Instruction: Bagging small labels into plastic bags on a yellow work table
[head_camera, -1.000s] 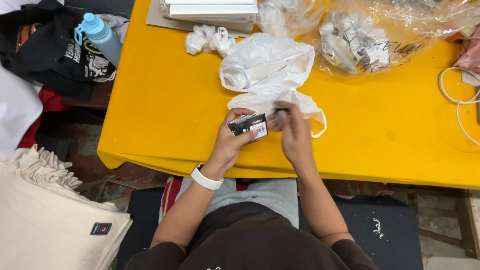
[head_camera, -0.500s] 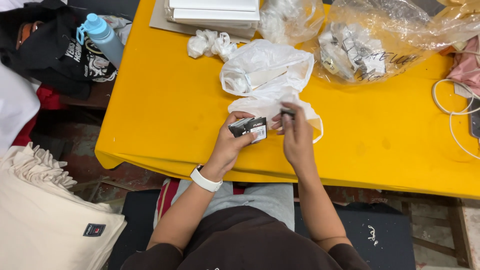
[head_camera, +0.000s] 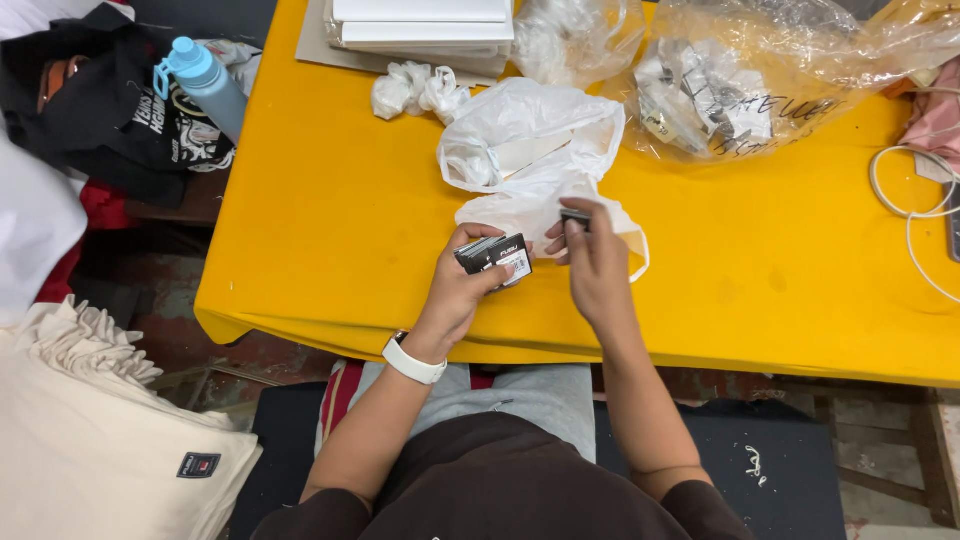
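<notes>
My left hand (head_camera: 462, 288) grips a small stack of black cards or tags (head_camera: 494, 256) with a white label, held just above the near edge of the yellow table (head_camera: 330, 220). A white band sits on that wrist. My right hand (head_camera: 594, 262) is raised beside the stack and pinches one small dark piece (head_camera: 575, 215) between its fingertips. Right behind both hands lies a crumpled white plastic bag (head_camera: 530, 165), its mouth facing me.
A clear plastic bag of small packets (head_camera: 720, 95) lies at the back right, white boxes (head_camera: 425, 25) at the back, crumpled white wrap (head_camera: 415, 92) nearby. A white cable (head_camera: 905, 200) coils at right. Left of the table: a blue bottle (head_camera: 205, 80), black cloth, cream fabric stack (head_camera: 90, 440).
My right hand has lifted its small dark piece away from the stack, up toward the white bag. The left hand keeps the stack almost still.
</notes>
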